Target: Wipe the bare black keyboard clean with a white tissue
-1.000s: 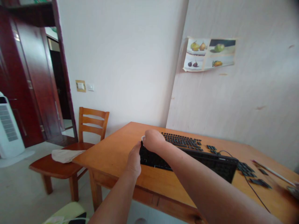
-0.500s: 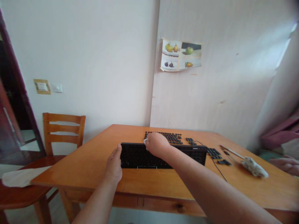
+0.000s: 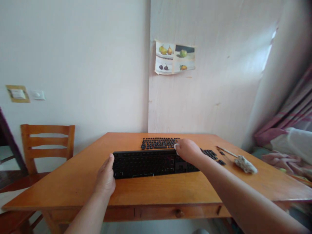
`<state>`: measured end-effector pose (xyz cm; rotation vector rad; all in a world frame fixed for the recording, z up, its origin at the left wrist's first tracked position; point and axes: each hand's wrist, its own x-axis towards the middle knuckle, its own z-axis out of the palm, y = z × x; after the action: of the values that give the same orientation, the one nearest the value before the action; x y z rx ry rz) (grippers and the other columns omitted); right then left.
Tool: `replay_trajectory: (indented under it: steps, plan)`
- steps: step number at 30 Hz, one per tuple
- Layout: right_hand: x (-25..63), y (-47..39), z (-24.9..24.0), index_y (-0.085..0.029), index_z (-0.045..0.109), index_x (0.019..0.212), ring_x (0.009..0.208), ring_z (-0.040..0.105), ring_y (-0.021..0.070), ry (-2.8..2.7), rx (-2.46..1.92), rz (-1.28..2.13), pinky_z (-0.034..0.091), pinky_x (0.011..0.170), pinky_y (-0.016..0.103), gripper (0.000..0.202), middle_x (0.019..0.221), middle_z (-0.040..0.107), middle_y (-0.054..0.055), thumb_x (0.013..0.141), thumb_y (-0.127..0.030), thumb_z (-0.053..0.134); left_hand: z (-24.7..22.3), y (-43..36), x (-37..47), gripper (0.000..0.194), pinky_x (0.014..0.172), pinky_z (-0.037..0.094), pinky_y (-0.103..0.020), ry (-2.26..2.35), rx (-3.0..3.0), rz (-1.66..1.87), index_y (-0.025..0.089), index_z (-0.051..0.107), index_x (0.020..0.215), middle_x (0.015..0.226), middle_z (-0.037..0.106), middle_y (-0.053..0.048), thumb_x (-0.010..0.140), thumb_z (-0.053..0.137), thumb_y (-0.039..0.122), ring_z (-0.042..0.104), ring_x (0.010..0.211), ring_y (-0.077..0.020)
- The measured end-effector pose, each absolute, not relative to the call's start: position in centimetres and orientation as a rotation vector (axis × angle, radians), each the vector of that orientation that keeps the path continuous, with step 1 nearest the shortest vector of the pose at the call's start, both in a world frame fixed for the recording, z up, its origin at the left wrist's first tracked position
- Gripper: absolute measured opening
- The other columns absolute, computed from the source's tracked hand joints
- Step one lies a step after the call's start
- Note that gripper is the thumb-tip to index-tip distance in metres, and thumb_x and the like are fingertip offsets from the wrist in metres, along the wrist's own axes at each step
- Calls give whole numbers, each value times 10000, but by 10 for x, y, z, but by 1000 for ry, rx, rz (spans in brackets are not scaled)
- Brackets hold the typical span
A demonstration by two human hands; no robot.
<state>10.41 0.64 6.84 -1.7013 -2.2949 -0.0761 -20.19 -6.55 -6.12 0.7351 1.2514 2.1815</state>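
A black keyboard base (image 3: 146,164) with its keycaps off is tilted up above the wooden table, its face toward me. My left hand (image 3: 106,177) grips its left end, thumb at the top corner. At the top edge, right of the middle, my right hand (image 3: 188,150) is closed on a small white cloth or tissue (image 3: 175,148). That hand hides part of the base. Behind it, removed black keycaps (image 3: 158,142) lie in rows on the table, and more keycaps (image 3: 209,153) lie to the right.
On the right of the wooden table (image 3: 80,175) lies a brush with a fluffy grey-white head (image 3: 245,164). A wooden chair (image 3: 48,141) stands at the left. Cloths (image 3: 285,162) are heaped beyond the right edge.
My right hand has moved right along the keyboard base's top edge with the white cloth. The view has turned to the right. My left hand still holds the left end.
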Motion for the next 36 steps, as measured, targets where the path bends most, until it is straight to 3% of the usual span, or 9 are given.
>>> replay_trajectory:
  steps: [8, 17, 21, 25, 29, 36]
  plan:
    - [71, -3, 56, -141, 714, 926, 882, 672, 249, -2294, -1478, -98, 457, 757, 311, 336, 971, 717, 156, 929, -289, 412, -61, -64, -208, 478, 1164, 286, -442, 1313, 740, 2122, 179, 676, 1148, 1218, 688, -68, 821, 626, 524, 498, 1306, -245]
    - [137, 21, 44, -134, 690, 817, 823, 629, 232, -2112, -1550, -75, 391, 689, 292, 322, 885, 710, 156, 905, -306, 432, -62, -61, -209, 488, 1177, 254, -428, 1431, 764, 2122, 174, 660, 1184, 1283, 654, -59, 852, 578, 522, 453, 1345, -236]
    - [165, 34, 24, -164, 649, 738, 637, 539, 168, -1804, -1293, 378, 346, 576, 263, 291, 661, 626, 44, 844, -397, 511, -60, -62, -205, 579, 1176, 261, -395, 1460, 785, 2085, 168, 616, 1244, 1381, 581, -80, 852, 553, 589, 430, 1362, -223]
    - [187, 40, 0, -181, 639, 798, 587, 505, 139, -1275, -981, 996, 319, 505, 241, 320, 672, 606, 10, 768, -498, 611, -58, -62, -203, 667, 1189, 224, -394, 1558, 763, 2053, 147, 575, 1291, 1459, 494, -108, 831, 559, 631, 393, 1386, -230]
    - [200, 38, -17, -190, 644, 760, 640, 531, 150, -1070, -899, 1045, 371, 560, 251, 310, 723, 638, 18, 695, -485, 711, -60, -55, -210, 693, 1179, 255, -396, 1593, 749, 2038, 151, 594, 1274, 1433, 524, -110, 805, 568, 661, 424, 1366, -243]
    - [198, 33, -37, -175, 613, 704, 626, 481, 145, -1175, -888, 942, 348, 593, 265, 333, 613, 554, -9, 735, -497, 694, -60, -34, -218, 685, 1063, 434, -391, 1689, 656, 1941, 162, 614, 1250, 1348, 601, -133, 780, 589, 659, 557, 1251, -259]
